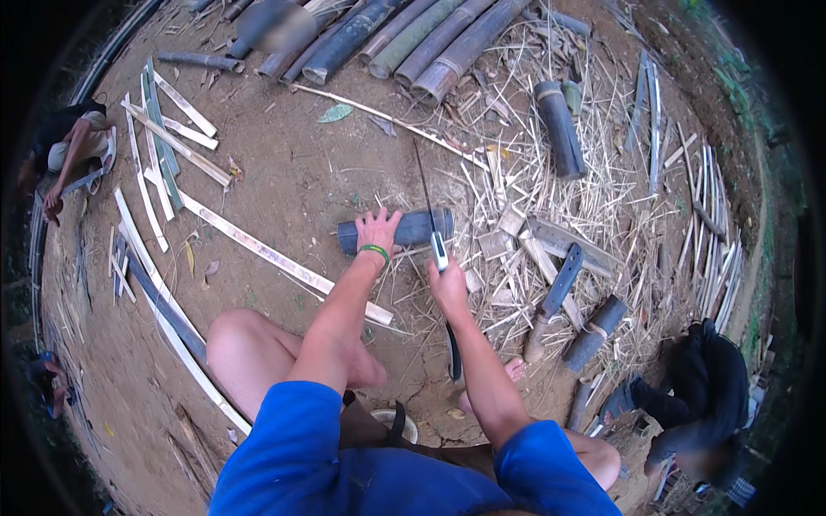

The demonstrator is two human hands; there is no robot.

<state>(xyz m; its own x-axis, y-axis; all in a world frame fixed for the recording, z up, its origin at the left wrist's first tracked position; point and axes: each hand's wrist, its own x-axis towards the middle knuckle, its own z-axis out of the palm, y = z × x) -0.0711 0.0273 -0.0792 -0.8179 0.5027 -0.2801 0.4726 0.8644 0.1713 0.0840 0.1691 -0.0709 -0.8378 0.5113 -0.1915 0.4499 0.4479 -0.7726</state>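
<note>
While the left hand (379, 230) presses flat, fingers spread, on a short bamboo section (404, 230) lying on the dirt at center, the right hand (448, 288) is wrapped tight around a knife (434, 225), blade across it. Splitting looks underway; next calls for a steady downward push. Straw crowds 3 o'clock; bare ground opens toward 10.

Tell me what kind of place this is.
Most likely an outdoor bamboo-working yard on bare dirt ground. Whole bamboo poles lie stacked at the top, split strips and shavings are scattered around, and the left hand steadies a short bamboo section while the right hand holds a knife.
</note>
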